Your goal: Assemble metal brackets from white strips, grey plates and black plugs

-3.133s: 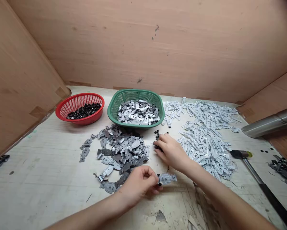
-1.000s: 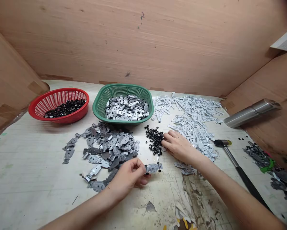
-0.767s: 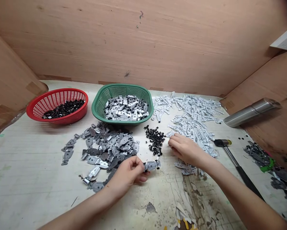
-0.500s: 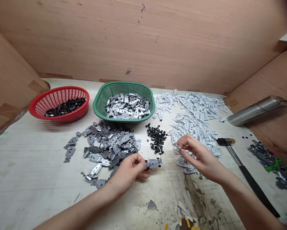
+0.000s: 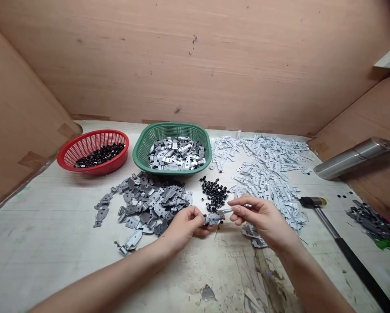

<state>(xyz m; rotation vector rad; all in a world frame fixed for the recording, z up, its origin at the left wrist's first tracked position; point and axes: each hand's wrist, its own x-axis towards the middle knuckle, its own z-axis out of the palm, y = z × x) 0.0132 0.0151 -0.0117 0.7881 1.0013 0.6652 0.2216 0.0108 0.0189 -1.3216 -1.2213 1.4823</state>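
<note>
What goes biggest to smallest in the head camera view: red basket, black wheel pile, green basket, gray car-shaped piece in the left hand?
Green basket
Red basket, a bit smaller
Black wheel pile
Gray car-shaped piece, partly covered by the left hand

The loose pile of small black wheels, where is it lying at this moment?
In the head view, the black wheel pile lies near the middle, beyond the left hand and right hand, between the gray metal parts and white parts.
</note>
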